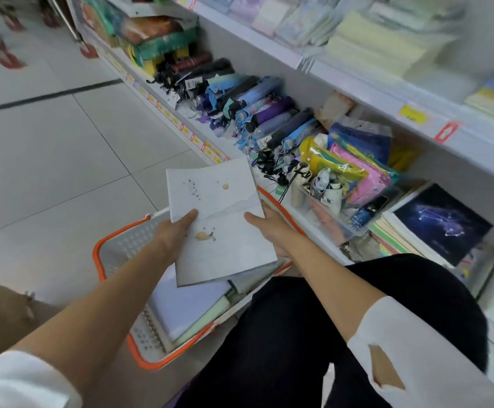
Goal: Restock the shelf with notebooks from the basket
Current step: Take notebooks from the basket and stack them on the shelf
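A pale grey notebook (222, 219) with a small snail drawing is lifted above the basket (113, 248), which is white with an orange rim and stands on the floor. My left hand (172, 234) grips its left edge, thumb on the cover. My right hand (272, 228) holds its right edge, fingers hidden underneath. More notebooks (187, 310) lie in the basket, among them a spiral-bound one and a pale green one. The bottom shelf (322, 234) holds stacked notebooks at the right, topped by a dark constellation cover (440, 222).
Folded umbrellas (254, 110) fill the bottom shelf's left part. Bright plastic pouches (354, 169) and a clear box (328, 216) sit beside the notebook stack. An upper shelf (416, 113) with pale notebooks overhangs. My black-clad knee (343, 319) is beside the basket. Tiled floor (63, 148) lies left.
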Available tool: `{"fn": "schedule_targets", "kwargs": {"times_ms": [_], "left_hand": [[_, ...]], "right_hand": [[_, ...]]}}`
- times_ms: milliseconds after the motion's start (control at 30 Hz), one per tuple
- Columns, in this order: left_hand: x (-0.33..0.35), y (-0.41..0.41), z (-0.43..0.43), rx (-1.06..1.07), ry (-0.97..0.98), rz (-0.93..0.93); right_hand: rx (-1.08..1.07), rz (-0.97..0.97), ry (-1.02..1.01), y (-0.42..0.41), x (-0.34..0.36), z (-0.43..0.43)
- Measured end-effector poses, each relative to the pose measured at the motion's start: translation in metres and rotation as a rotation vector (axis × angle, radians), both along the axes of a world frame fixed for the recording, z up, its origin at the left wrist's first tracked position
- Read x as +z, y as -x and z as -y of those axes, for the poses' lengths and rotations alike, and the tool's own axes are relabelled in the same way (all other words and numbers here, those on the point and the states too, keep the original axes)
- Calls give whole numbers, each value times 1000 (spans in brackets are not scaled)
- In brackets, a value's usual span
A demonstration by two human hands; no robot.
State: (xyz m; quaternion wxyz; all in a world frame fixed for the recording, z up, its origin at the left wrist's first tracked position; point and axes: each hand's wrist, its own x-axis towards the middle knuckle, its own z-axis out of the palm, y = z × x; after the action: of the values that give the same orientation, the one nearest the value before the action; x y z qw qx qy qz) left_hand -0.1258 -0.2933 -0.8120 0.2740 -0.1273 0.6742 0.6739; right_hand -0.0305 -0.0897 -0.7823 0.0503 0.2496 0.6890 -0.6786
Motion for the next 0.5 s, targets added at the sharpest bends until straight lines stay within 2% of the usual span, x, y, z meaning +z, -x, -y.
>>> {"fn": "schedule_targets", "kwargs": {"times_ms": [233, 333, 500], "left_hand": [[94, -21, -88, -126, -141, -187], [133, -35, -129, -235, -242, -181], [189, -69, -207, -467, -396, -138]], "right_hand": [[-249, -158, -114, -51, 93, -67], [-348, -189, -142, -83, 136, -97], [-524, -241, -331, -144, 198, -150]]}}
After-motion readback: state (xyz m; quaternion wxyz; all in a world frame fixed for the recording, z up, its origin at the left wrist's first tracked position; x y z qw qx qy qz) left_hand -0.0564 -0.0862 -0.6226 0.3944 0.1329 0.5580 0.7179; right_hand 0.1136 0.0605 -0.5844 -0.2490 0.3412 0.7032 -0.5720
